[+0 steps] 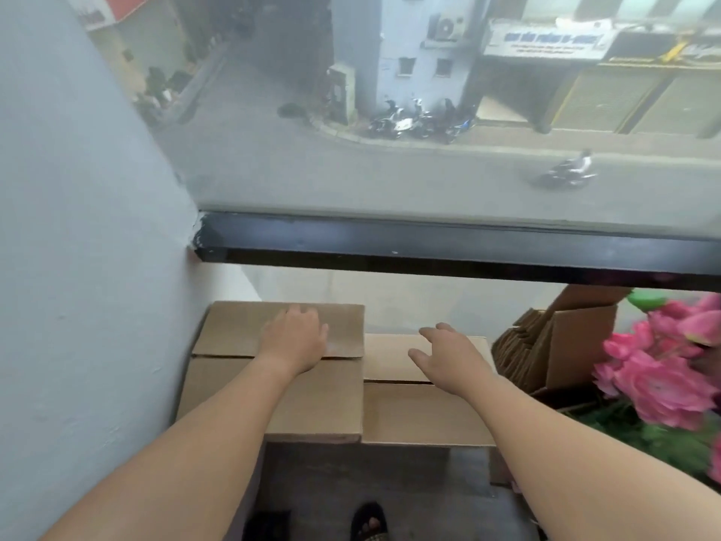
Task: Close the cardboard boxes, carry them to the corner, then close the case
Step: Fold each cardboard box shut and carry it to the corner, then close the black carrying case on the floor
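Sandalled toes (370,522) show at six o'clock on the dark floor (374,478), between two bare forearms reaching forward. Ahead of them, two closed cardboard boxes stand side by side in the corner, against the pale blue wall (78,267) and below the black window sill (429,247). Toward eleven o'clock, the taller box (230,329) touches the wall; its top flaps meet in a seam running left to right, from nine to three o'clock. At its right and touching it, the lower box (413,411) has a seam lying the same way. Both are plain brown, unmarked and untaped, with their long sides running away from the camera.

On the taller box, the left hand (294,337) lies palm down on the far flap, fingers loosely bent and gripping nothing. Over the lower box, the right hand (448,353) has its fingers spread and relaxed; whether it touches the far flap cannot be told.

At three o'clock an open carton of flat cardboard (546,345) stands beside pink artificial flowers (663,369).
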Motion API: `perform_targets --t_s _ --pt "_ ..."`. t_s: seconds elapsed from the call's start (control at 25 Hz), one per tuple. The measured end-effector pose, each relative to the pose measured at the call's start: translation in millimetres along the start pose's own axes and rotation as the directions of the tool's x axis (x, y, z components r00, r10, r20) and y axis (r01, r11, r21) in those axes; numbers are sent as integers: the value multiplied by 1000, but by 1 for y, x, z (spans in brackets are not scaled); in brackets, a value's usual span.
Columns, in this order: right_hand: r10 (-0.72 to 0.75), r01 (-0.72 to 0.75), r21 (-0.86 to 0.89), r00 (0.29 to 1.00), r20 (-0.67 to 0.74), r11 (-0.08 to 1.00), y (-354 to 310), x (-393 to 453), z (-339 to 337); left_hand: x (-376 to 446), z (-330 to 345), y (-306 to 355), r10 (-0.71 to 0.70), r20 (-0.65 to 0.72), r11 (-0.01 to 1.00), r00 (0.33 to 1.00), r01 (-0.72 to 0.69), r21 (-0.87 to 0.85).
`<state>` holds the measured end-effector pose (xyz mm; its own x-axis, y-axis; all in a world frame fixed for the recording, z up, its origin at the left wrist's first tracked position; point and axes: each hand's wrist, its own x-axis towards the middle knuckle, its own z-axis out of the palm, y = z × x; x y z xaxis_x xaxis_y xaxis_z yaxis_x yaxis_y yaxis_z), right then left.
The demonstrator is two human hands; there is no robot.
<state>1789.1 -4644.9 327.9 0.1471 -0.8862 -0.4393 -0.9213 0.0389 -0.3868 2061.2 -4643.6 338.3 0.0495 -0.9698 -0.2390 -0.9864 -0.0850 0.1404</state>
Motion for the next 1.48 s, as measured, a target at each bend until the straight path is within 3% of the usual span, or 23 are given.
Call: perform_targets --t_s 0.24,0.48,0.8,1.0,1.2,1.28,1.48 --pt "215 -205 77 966 -143 976 90 -79 -60 0 -27 137 277 15 959 961 -277 63" --pt "416 -331 296 859 -300 896 189 -197 -111 -45 -46 297 565 40 820 824 -566 81" --pt "672 -393 582 620 -404 712 305 -420 -110 -215 -40 506 849 101 521 518 -853 -4" --pt "811 -439 695 435 -390 570 365 -571 -68 -345 -16 605 930 104 359 353 -932 -52" --pt "916 -414 819 238 -324 397 405 -692 -23 -460 15 683 955 221 226 196 -967 -115" --pt "949 -412 855 154 -276 316 420 -738 -1 -506 30 715 962 253 127 106 -989 -70" --pt "991 -406 910 -54 -119 87 442 -841 55 -631 88 784 896 373 -223 -239 -971 -88"
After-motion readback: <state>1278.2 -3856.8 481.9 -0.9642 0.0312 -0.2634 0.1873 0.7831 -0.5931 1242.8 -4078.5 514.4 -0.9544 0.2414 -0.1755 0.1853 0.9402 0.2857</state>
